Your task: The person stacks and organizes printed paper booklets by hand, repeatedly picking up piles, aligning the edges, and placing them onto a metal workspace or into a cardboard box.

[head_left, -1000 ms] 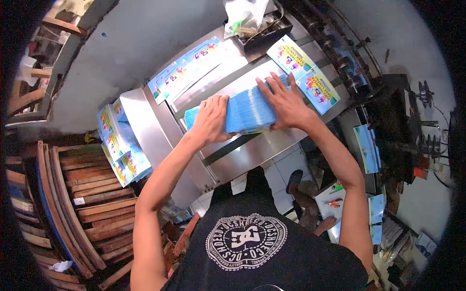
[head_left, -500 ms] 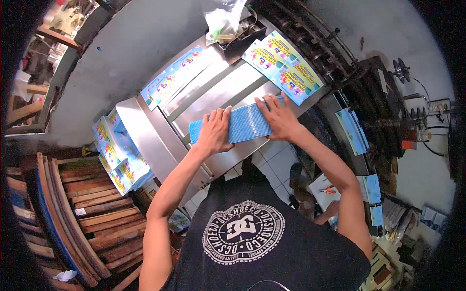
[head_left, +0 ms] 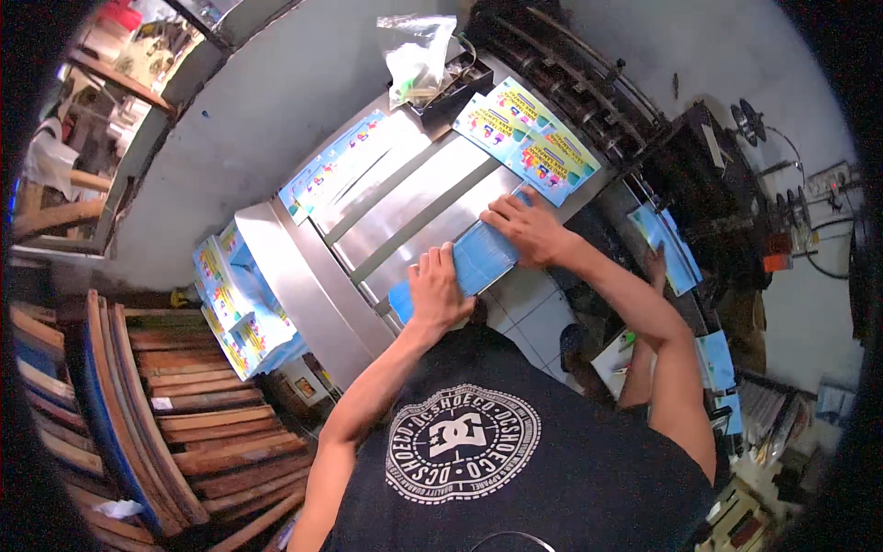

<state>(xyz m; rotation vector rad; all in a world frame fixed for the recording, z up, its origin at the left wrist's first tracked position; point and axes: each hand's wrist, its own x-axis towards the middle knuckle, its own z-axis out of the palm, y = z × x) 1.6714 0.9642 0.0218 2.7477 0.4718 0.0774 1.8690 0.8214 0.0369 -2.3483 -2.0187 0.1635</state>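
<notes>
Currently, both hands press on a stack of blue sheets (head_left: 478, 259) lying near the centre of the frame, on the near edge of a steel desk (head_left: 405, 207). The stack's long axis runs diagonally, from lower left to upper right of the frame; its lower-left end projects slightly past the left hand (head_left: 439, 293), and its upper-right end lies under the right hand (head_left: 527, 228). The left hand lies flat, palm down, fingers spread narrowly and pointing toward the top of the frame, covering the lower-left portion of the stack. The right hand rests on the upper-right end, fingers extended toward the left of the frame and laid across the stack's top; whether any finger curls under the edge cannot be told. A set of colourful printed sheets (head_left: 529, 138) lies just beyond the right hand, toward the upper centre. A second row of printed sheets (head_left: 331, 170) lies along the far-left edge of the desk. A further pile of printed sheets (head_left: 235, 299) sits at left of centre, beside the desk's end. Stacked wooden boards (head_left: 138, 414) occupy the lower left of the frame. A clear plastic bag (head_left: 418, 55) sits at top centre.
</notes>
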